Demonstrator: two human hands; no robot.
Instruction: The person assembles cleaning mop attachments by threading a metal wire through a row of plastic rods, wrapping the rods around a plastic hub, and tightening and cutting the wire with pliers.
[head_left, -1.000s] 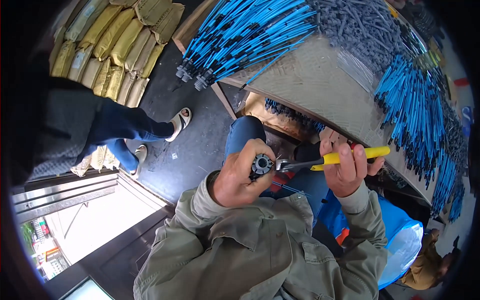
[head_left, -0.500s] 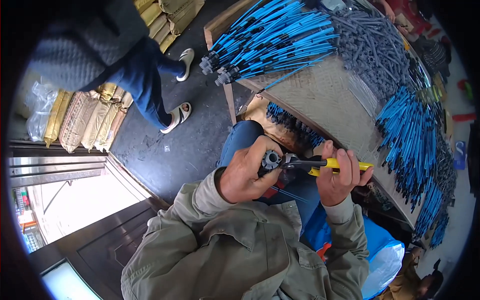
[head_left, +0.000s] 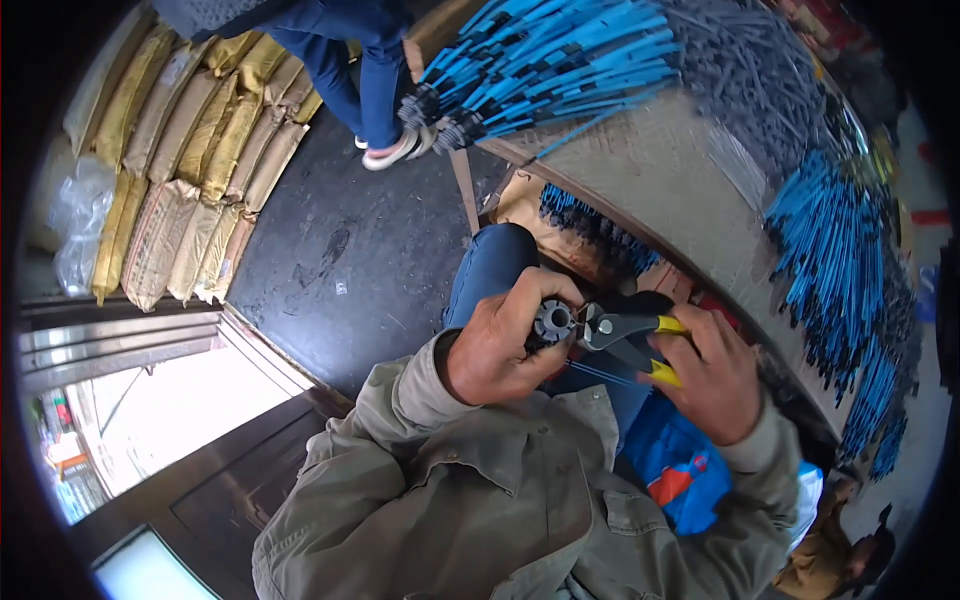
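Note:
My left hand [head_left: 500,345] is closed around a dark grey plastic piece [head_left: 553,320], round and notched at its end with a hole in the middle. Thin blue rods [head_left: 605,374] stick out below that hand, probably from the same piece. In my right hand [head_left: 718,378] are yellow-handled end-cutting pliers [head_left: 632,327]. The handles are spread apart, and the pliers' metal head sits right beside the plastic piece, close to my left fingertips. Whether the jaws touch anything is too small to tell. Both hands are above my lap.
A wooden table [head_left: 665,160] at the right bears bundles of blue rods with dark ends [head_left: 560,70] and a heap of grey plastic parts [head_left: 750,75]. Stacked sacks [head_left: 200,130] line the far left. Another person [head_left: 350,75] stands by the table. A blue bag [head_left: 685,470] lies beside my right arm.
The pliers' handles have gone from pressed together to spread, and my right hand has turned and moved down. The other person has stepped toward the table.

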